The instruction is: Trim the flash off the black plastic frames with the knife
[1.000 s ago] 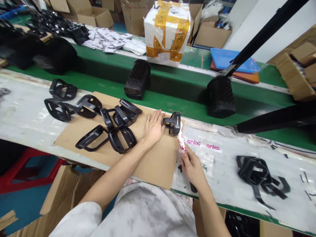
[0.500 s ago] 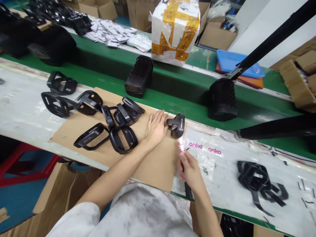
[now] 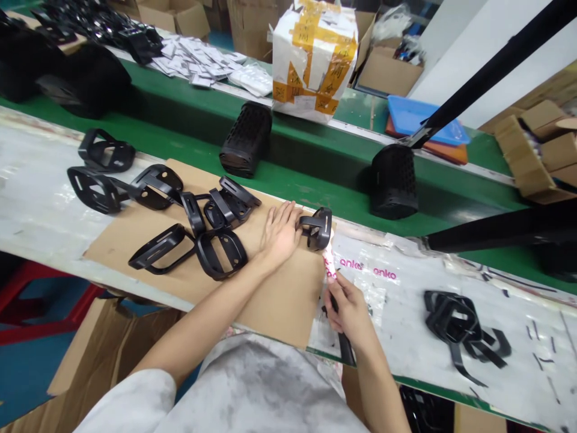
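My left hand (image 3: 282, 231) lies flat on a brown cardboard sheet (image 3: 283, 300), fingers stretched toward its far edge. Close beside those fingers, at the sheet's right edge, stands a black plastic bracket (image 3: 319, 228) with an open frame. My right hand (image 3: 349, 307) is closed around a slim black-handled tool (image 3: 333, 302) by the sheet's right edge. A whitish strip with pink marks (image 3: 330, 261) runs from its fingertips toward the bracket; whether it belongs to the tool I cannot tell. Several similar brackets (image 3: 223, 252) lie left of my left hand.
Black straps and brackets (image 3: 455, 319) lie in a pile at right. Beyond the worktop, a green surface (image 3: 306, 180) carries black perforated housings (image 3: 247, 138). A taped white box (image 3: 313, 66) and a blue tray (image 3: 424, 120) stand behind. Dark bars (image 3: 491, 72) reach in from the right.
The view has shifted slightly, so the worktop appears farther left. My right hand has moved a little right relative to the sheet. My left hand stays flat, and the pink-marked strip looks clearer.
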### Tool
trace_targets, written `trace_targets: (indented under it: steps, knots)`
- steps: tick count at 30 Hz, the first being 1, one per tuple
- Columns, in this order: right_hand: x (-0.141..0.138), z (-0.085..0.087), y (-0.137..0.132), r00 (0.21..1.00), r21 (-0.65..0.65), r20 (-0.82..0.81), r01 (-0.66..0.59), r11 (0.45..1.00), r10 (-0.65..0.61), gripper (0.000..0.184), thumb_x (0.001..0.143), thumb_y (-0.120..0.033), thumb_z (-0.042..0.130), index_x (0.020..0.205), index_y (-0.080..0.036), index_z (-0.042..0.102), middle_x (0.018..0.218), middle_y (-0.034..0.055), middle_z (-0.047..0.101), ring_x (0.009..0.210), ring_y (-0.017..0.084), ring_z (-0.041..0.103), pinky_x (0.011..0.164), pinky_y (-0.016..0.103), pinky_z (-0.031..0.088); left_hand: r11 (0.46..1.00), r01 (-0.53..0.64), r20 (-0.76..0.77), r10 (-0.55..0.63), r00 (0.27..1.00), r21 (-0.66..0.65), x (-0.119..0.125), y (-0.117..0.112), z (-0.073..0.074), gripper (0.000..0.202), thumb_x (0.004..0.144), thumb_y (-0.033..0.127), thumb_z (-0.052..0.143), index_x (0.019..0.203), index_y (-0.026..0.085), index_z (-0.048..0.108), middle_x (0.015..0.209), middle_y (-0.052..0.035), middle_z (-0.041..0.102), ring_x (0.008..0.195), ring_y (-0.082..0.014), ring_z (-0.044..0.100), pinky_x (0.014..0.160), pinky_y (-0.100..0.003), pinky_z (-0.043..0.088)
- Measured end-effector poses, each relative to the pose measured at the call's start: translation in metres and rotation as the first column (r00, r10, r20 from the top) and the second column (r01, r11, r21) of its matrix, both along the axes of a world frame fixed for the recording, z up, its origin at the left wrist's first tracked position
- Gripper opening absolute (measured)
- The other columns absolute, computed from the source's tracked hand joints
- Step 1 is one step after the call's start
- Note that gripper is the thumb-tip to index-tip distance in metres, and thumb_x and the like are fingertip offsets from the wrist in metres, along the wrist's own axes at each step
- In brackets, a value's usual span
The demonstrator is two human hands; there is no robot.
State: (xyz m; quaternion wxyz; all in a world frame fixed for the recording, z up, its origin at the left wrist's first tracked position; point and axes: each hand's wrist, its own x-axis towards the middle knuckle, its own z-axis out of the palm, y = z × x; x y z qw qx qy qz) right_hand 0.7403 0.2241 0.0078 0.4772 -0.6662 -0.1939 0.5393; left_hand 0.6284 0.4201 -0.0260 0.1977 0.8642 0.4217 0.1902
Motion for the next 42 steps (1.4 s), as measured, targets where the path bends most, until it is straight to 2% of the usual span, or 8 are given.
trace_targets:
  steps: [5, 10, 15, 20, 26, 31, 37, 42]
  knots:
    - [-0.005, 0.004, -0.002, 0.947, 0.176, 0.138, 0.266, 0.948, -0.291, 0.050, 0.092, -0.074, 0.068, 0.096, -0.025, 0.057, 0.060, -0.0100, 0.048, 0.035, 0.006, 0.033, 0.030, 0.018, 0.030, 1.000, 0.004, -0.020, -0.004, 1.000, 0.008, 0.000, 0.000, 0.000, 0.053, 0.100, 0.019, 0.050, 0.153, 0.013, 0.055, 0.170, -0.0140, 0.047, 0.163, -0.0283, 0.035, 0.137, -0.054, 0.020]
    - [-0.004, -0.001, 0.001, 0.999, 0.039, 0.014, -0.034, 0.999, 0.034, 0.061, 0.086, -0.075, 0.074, 0.112, -0.021, 0.062, 0.058, -0.0087, 0.056, 0.033, 0.006, 0.028, 0.028, 0.019, 0.027, 1.000, 0.000, -0.032, 0.000, 0.999, 0.013, -0.001, -0.001, 0.001, 0.053, 0.100, 0.019, 0.051, 0.153, 0.015, 0.056, 0.170, -0.0141, 0.047, 0.163, -0.0281, 0.036, 0.137, -0.053, 0.021]
    - [-0.013, -0.001, 0.000, 0.952, 0.199, 0.156, 0.230, 0.953, -0.262, 0.056, 0.093, -0.074, 0.067, 0.113, -0.023, 0.061, 0.062, -0.0087, 0.054, 0.036, 0.006, 0.034, 0.032, 0.018, 0.031, 1.000, 0.010, -0.005, -0.010, 1.000, 0.028, -0.001, 0.000, -0.003, 0.055, 0.099, 0.019, 0.052, 0.153, 0.013, 0.055, 0.170, -0.0144, 0.047, 0.163, -0.0288, 0.036, 0.137, -0.054, 0.020]
    - [-0.013, -0.006, 0.000, 0.999, 0.063, 0.036, 0.009, 0.998, -0.011, 0.061, 0.087, -0.076, 0.072, 0.112, -0.022, 0.062, 0.059, -0.0094, 0.055, 0.032, 0.006, 0.030, 0.027, 0.019, 0.026, 0.999, -0.002, 0.003, 0.002, 1.000, 0.033, -0.001, 0.000, -0.004, 0.052, 0.100, 0.019, 0.051, 0.151, 0.013, 0.057, 0.168, -0.0151, 0.049, 0.162, -0.0286, 0.037, 0.136, -0.053, 0.022]
    - [-0.015, 0.000, -0.005, 0.904, 0.264, 0.221, 0.306, 0.915, -0.366, 0.049, 0.098, -0.072, 0.059, 0.111, -0.025, 0.062, 0.062, -0.0091, 0.050, 0.036, 0.007, 0.034, 0.032, 0.019, 0.032, 0.999, 0.003, 0.004, -0.003, 1.000, 0.032, -0.001, 0.000, -0.005, 0.053, 0.099, 0.018, 0.052, 0.151, 0.012, 0.056, 0.169, -0.0156, 0.048, 0.163, -0.0295, 0.036, 0.137, -0.054, 0.019]
    - [-0.010, -0.008, 0.001, 0.995, 0.063, 0.092, -0.034, 0.997, 0.028, 0.061, 0.092, -0.074, 0.065, 0.122, -0.021, 0.064, 0.056, -0.0090, 0.051, 0.033, 0.008, 0.030, 0.029, 0.022, 0.029, 1.000, 0.010, 0.019, -0.010, 1.000, 0.029, -0.002, 0.001, -0.007, 0.051, 0.100, 0.020, 0.050, 0.149, 0.011, 0.058, 0.168, -0.0165, 0.048, 0.162, -0.0308, 0.037, 0.136, -0.055, 0.021]
    - [0.023, -0.003, -0.012, 0.970, 0.112, 0.238, 0.030, 0.993, -0.056, 0.070, 0.095, -0.070, 0.062, 0.144, -0.020, 0.060, 0.062, -0.0075, 0.056, 0.035, 0.008, 0.031, 0.032, 0.022, 0.029, 0.997, 0.067, 0.170, -0.061, 0.984, -0.030, -0.010, 0.007, -0.006, 0.045, 0.092, 0.016, 0.050, 0.134, 0.017, 0.068, 0.163, -0.0144, 0.055, 0.157, -0.0313, 0.044, 0.134, -0.058, 0.023]
    - [0.050, -0.016, -0.029, 0.778, 0.051, 0.627, -0.075, 0.996, 0.026, 0.062, 0.099, -0.053, 0.062, 0.152, -0.020, 0.064, 0.102, 0.0097, 0.082, 0.071, 0.023, 0.073, 0.071, 0.038, 0.063, 0.918, 0.162, 0.561, 0.075, 0.824, -0.361, -0.012, 0.010, -0.003, 0.037, 0.095, 0.030, 0.047, 0.116, 0.015, 0.073, 0.119, -0.0128, 0.079, 0.115, -0.0303, 0.072, 0.109, -0.048, 0.054]
